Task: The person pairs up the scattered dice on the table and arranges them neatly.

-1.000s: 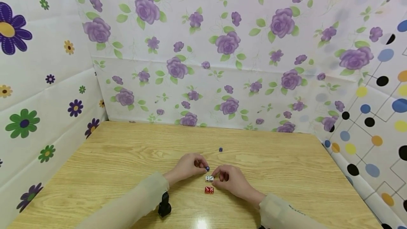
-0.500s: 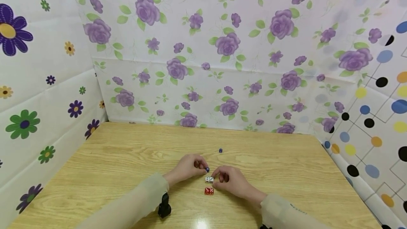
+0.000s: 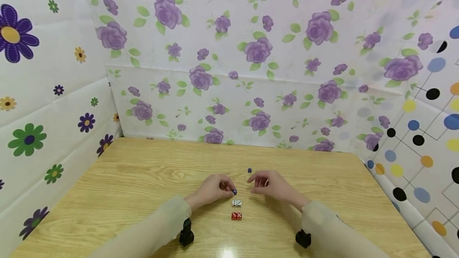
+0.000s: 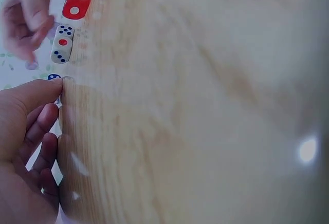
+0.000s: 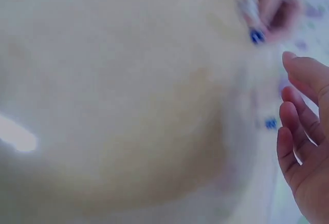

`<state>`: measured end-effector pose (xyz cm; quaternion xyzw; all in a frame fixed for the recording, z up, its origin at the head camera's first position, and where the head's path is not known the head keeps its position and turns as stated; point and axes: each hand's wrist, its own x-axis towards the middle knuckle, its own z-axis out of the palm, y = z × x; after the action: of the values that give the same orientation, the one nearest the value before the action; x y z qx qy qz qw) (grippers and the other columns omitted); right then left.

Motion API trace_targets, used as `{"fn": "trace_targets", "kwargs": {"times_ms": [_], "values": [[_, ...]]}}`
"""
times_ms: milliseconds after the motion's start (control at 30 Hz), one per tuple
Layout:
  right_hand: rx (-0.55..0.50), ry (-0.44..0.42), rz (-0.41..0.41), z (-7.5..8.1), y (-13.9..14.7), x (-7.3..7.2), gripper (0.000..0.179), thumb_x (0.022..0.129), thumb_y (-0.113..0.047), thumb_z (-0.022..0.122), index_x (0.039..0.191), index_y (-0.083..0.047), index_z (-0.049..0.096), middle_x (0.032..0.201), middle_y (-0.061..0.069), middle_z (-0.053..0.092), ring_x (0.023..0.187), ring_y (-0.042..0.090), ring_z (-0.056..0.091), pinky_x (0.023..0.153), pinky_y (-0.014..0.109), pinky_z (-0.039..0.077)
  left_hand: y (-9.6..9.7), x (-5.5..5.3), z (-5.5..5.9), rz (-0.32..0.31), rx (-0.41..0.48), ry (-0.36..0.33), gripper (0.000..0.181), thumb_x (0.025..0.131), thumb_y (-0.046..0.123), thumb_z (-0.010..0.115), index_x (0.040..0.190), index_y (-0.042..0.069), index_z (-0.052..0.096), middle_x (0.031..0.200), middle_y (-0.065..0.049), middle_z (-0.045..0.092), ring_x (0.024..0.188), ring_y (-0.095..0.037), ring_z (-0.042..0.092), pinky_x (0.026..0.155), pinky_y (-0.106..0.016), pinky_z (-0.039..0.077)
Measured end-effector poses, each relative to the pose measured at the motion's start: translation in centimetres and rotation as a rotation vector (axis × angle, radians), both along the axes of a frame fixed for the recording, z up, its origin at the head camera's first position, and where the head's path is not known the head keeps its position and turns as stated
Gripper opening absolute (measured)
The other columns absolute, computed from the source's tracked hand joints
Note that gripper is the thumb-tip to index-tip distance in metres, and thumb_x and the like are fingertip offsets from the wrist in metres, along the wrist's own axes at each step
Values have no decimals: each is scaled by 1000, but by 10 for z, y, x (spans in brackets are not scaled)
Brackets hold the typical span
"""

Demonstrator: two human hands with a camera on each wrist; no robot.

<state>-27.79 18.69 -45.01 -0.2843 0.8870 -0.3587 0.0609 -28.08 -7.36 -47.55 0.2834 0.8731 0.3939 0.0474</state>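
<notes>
In the head view my left hand [image 3: 214,187] pinches a small dark-blue die [image 3: 234,192] on the table between thumb and fingers. The left wrist view shows the thumb partly covering this die. Just in front of it, two white dice [image 3: 236,203] lie side by side. Two red dice [image 3: 236,216], also paired, sit nearer the person. Another blue die [image 3: 250,170] lies alone farther back. My right hand [image 3: 274,187], holding nothing, hovers near that lone die with its fingers loosely bent. Its own wrist view is blurred, with the fingers [image 5: 293,124] apart from any die.
The wooden table [image 3: 154,166] ends at a flower-print cloth wall [image 3: 201,102] at the back. Patterned cloths stand on both sides, a floral one [image 3: 64,138] left and a dotted one [image 3: 437,142] right. Black wrist cameras [image 3: 186,233] are strapped under the sleeves.
My right hand has left the side of the white dice and moved back and rightward, toward the lone blue die. The left hand and the dice have stayed put.
</notes>
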Motion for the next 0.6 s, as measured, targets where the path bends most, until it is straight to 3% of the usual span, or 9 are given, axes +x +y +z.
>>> {"fn": "trace_targets", "kwargs": {"times_ms": [200,433,600], "values": [[11,83,-110,5,13,-29,25,89,-22,74,112,-12,72,84,-2,65,70,9,56,61,24,47,-1,0,-1,2,-3,15,7,84,15,78,90,16,74,78,4,65,66,-5,52,65,-21,43],[45,61,-175,-5,9,-49,24,89,-21,74,113,-17,72,90,-2,66,76,10,58,68,24,49,-2,-3,-2,-17,3,-3,5,86,17,77,90,16,74,78,5,65,65,-4,52,64,-21,44],[42,49,-176,-11,6,-57,26,88,-20,75,114,-16,73,94,2,67,77,12,58,67,26,48,-1,-4,-3,-18,11,-15,5,85,18,78,89,17,74,77,6,64,65,-3,52,64,-20,44]]}}
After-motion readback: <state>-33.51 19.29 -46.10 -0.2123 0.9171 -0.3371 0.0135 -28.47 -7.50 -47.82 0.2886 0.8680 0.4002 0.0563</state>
